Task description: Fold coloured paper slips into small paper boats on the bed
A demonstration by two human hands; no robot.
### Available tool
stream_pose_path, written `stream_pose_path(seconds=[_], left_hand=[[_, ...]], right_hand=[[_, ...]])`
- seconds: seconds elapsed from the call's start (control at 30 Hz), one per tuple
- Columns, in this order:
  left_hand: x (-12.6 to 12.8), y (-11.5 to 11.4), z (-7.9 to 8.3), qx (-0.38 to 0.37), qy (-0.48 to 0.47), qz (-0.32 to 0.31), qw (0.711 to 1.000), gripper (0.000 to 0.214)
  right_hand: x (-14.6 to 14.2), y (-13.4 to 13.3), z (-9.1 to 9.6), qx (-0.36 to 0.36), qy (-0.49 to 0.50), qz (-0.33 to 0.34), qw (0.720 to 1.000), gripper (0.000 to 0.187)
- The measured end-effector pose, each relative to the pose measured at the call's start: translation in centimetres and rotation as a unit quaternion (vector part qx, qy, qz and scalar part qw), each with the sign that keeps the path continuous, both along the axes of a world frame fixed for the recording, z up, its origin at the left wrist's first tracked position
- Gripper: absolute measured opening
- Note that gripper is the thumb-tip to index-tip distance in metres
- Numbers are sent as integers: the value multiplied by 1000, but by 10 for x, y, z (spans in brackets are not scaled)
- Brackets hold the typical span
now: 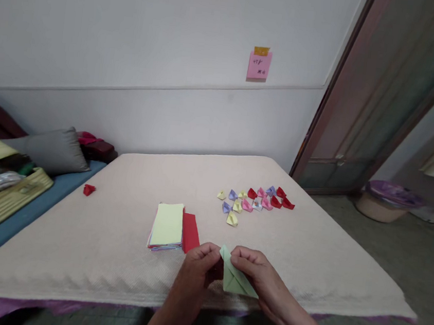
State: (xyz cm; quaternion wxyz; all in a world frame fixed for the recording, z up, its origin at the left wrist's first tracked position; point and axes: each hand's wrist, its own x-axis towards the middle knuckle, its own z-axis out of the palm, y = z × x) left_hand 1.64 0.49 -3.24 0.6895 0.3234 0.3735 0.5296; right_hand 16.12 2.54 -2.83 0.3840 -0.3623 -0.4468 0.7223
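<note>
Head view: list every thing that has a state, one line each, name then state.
green paper: partly folded, pinched by both hands
left hand: gripping the paper
right hand: gripping the paper
paper stack: flat, unfolded
red sheet: flat beside the stack
folded pieces: finished, clustered

a pale wall [136,45] is running behind the cloth-covered table [122,256], with a pink note [259,65] sticking to it. a grey cushion [56,149] is lying at the left, a brown door [367,95] is standing at the right, and a basin [385,200] is sitting on the grey floor [415,266].
</note>
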Motion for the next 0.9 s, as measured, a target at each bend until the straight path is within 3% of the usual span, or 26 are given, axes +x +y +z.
stream_pose_path(seconds=[0.13, 0.33, 0.9], left_hand=[[-2, 0, 3, 37, 90, 11, 995, 24], [-4, 0, 11, 104, 279, 33, 954, 25], [-4, 0, 10, 115, 379, 52, 917, 25]], right_hand=[[2, 2, 0, 56, -57, -13, 997, 22], [4, 4, -2, 175, -168, -21, 970, 25], [2, 4, -8, 218, -179, -12, 959, 27]])
